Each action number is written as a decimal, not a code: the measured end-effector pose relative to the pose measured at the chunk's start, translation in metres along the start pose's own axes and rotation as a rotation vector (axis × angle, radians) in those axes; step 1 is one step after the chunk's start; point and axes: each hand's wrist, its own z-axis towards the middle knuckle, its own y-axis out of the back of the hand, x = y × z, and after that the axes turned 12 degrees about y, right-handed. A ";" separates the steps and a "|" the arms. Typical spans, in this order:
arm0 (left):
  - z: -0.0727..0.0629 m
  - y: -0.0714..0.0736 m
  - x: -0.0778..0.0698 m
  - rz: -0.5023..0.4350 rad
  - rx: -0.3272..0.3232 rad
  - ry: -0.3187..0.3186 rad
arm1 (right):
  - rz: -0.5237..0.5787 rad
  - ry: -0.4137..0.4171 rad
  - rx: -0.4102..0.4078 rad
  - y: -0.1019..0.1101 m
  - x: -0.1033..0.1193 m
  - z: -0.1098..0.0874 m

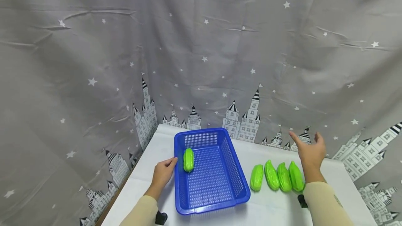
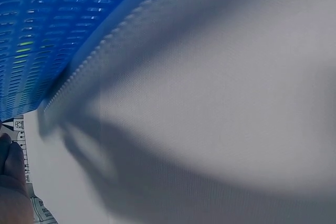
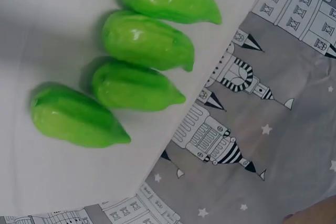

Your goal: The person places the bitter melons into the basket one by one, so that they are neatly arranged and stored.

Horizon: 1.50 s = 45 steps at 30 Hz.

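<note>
A blue plastic basket [image 1: 211,209] with slotted walls stands on the white table. One shiny, ridged green fruit [image 1: 188,160], shaped like a star fruit, lies inside against the left wall. My left hand [image 1: 164,174] holds the basket's left rim with its fingertips; the left wrist view shows the basket's outer wall [image 2: 47,30] and part of the hand [image 2: 13,179]. Several more green fruits [image 1: 271,175] lie in a row to the right of the basket. Above and beyond the rightmost fruit [image 3: 76,116], my right hand [image 1: 311,154] is raised with thumb and fingers spread, holding nothing.
The white tabletop [image 1: 220,217] runs back to a grey curtain [image 1: 201,51] printed with stars and castles. This curtain hangs behind the table and along its left side. Black wrist cameras [image 1: 161,218] sit under both forearms.
</note>
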 end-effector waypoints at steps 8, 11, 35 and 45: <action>0.004 0.008 -0.003 0.018 -0.006 -0.031 | -0.030 0.021 0.010 0.032 0.002 0.014; 0.006 0.010 -0.007 0.030 -0.009 -0.032 | -0.043 -0.003 -0.012 0.044 -0.006 0.013; -0.001 0.005 -0.002 0.079 0.039 0.013 | -0.175 -0.323 0.044 0.036 -0.118 -0.058; -0.001 0.003 -0.004 0.067 0.025 -0.007 | -0.209 -0.411 0.106 0.026 -0.157 -0.094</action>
